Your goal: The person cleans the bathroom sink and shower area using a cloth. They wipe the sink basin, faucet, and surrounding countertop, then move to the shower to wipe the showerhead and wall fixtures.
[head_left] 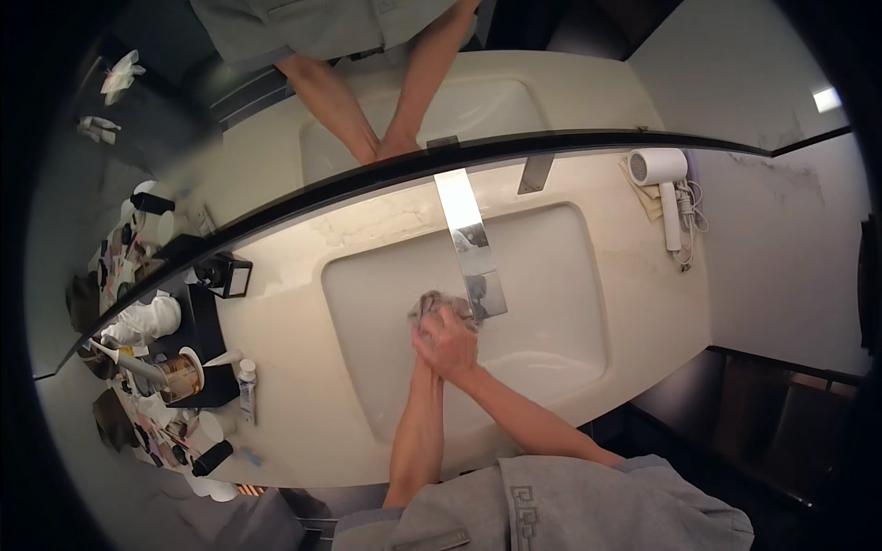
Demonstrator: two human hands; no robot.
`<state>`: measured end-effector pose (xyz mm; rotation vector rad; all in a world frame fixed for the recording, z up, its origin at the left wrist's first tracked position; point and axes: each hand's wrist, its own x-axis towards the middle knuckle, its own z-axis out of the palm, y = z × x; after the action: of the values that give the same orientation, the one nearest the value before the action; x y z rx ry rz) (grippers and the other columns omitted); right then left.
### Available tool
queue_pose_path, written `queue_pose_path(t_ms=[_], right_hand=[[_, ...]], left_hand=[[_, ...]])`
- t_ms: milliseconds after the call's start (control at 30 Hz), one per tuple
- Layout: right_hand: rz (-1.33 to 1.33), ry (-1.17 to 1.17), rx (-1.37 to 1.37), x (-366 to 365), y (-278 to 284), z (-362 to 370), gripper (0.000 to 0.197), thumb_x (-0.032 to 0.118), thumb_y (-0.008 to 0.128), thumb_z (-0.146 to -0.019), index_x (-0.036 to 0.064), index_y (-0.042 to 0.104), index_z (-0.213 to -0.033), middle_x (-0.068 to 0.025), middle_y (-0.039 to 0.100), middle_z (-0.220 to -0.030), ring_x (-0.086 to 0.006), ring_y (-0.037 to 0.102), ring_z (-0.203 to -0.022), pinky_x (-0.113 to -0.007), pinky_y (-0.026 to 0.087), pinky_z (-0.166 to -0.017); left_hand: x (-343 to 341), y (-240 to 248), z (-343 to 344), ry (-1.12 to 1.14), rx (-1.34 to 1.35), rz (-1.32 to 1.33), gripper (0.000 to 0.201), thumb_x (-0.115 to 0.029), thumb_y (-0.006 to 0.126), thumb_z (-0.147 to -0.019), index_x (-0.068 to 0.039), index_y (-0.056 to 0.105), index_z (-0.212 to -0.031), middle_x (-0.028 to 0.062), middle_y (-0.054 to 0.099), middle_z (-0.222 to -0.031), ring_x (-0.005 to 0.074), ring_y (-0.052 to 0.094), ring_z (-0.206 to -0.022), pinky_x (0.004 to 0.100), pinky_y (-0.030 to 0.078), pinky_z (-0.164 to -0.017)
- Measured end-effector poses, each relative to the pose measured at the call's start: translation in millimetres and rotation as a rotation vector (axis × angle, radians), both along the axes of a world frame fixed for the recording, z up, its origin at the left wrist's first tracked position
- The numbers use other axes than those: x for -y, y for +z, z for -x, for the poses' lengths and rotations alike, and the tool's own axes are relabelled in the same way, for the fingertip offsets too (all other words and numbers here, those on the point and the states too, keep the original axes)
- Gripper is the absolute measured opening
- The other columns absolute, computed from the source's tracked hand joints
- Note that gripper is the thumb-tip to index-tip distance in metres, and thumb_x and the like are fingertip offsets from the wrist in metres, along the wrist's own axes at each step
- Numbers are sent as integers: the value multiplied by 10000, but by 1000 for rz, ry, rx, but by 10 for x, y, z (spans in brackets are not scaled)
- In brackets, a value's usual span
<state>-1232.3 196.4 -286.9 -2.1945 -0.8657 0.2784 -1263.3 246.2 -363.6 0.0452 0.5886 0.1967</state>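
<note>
A crumpled, wet-looking greyish-brown cloth (pixel 430 301) is bunched up over the white sink basin (pixel 367 303), close to the end of the chrome faucet (pixel 470 241). My right hand (pixel 452 349) lies across the front of it, fingers curled and pressed onto the fabric. Pressed against the right hand, my left hand (pixel 422 345) also grips the cloth; most of its fingers are hidden. Both hands sit slightly left of the spout and below it. Whether water is running is hard to make out.
A white hair dryer (pixel 658 170) with a coiled cord rests on the counter (pixel 657 275) at the right. Along the left stand a black-framed dispenser (pixel 234 277), a white tube (pixel 247 390), a brown-tinted cup (pixel 182 376) and many small toiletries. The mirror's dark lower edge (pixel 367 176) runs behind the faucet.
</note>
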Motion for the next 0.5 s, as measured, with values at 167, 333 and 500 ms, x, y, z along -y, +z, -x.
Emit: queue_pose_path(t_ms=[167, 333, 500], right_hand=[[-26, -238, -340, -123, -1466, -817, 182, 216, 611, -823, 37, 580, -829, -130, 563, -853, -280, 572, -723, -397, 487, -661], [-142, -32, -676, 219, -607, -691, 269, 202, 691, -768, 94, 634, -1007, -209, 522, -1174, -335, 564, -1022, -398, 503, -785], [-124, -62, 23, 189, 110, 156, 219, 212, 657, -797, 111, 628, -990, -126, 549, -1042, -289, 625, -773, -404, 505, -697]], left_hand=[[284, 157, -20, -179, -296, -394, 730, -657, 379, -935, -140, 357, -1450, 78, 513, -1349, 244, 490, -1242, 438, 416, -1030], [-15, 221, 44, 141, -258, -110, 667, -650, 388, -937, -155, 417, -1383, 99, 526, -1318, 288, 521, -1196, 433, 442, -990], [-195, 14, -133, 5, -150, -75, 637, -636, 392, -943, -83, 505, -1238, 100, 636, -1053, 290, 625, -900, 401, 527, -781]])
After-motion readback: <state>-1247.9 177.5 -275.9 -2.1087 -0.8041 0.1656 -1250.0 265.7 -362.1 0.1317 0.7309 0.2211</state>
